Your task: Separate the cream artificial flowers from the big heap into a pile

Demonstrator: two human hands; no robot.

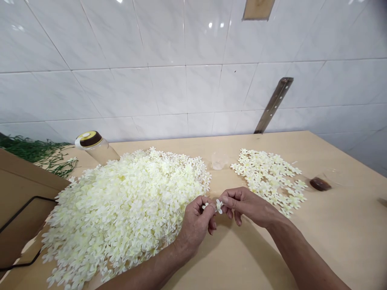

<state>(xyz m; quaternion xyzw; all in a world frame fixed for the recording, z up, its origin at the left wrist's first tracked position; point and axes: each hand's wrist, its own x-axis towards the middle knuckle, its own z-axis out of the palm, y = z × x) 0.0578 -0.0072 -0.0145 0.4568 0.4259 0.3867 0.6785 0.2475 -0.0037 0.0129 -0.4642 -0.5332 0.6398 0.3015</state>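
Observation:
My left hand is closed, with a small white artificial flower pinched between thumb and fingers. Close against it, my right hand pinches another white artificial flower by its petals. Both hands are held just above the table, in front of my body. A large heap of pale yellow-white artificial flowers spreads to the left, beside my left forearm. Beyond my right hand lies a smaller, flatter spread of the same flowers.
A clear bottle with a brown and yellow lid stands behind the heap. Green artificial stems and a cardboard box are at left. A clear cup sits between the piles. Dark liquid shows in a transparent cup at right.

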